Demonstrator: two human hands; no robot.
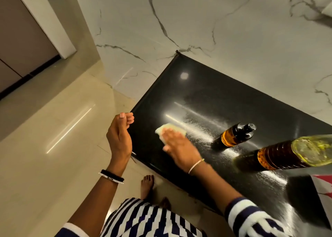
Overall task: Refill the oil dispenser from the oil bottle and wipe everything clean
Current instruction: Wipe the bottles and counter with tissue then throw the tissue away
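Fingers of my right hand are lying straight and together, pressing flat on the cloth. The tips are blurring, so I can't pick out single fingers. The cloth is pale yellow and mostly hidden under the hand; only its far edge and left corner are showing. It is lying on the black counter near the left edge.

My left hand is hanging in the air just off that edge. Its fingers are loosely curling and holding nothing.

Glare streaks are running across the counter from the cloth towards the dispenser. Whether they are oil or only reflection, I can't tell. The dispenser, amber with a black pump top, is standing right of the cloth and apart from it.

The bottle is standing nearer me on the right, beside the dispenser and not touching it. Its upper part is blurring and its top is cut off by the frame.

A red-and-white thing at the right border is cut off too, so I can't identify it. My foot is partly hiding under the counter edge.
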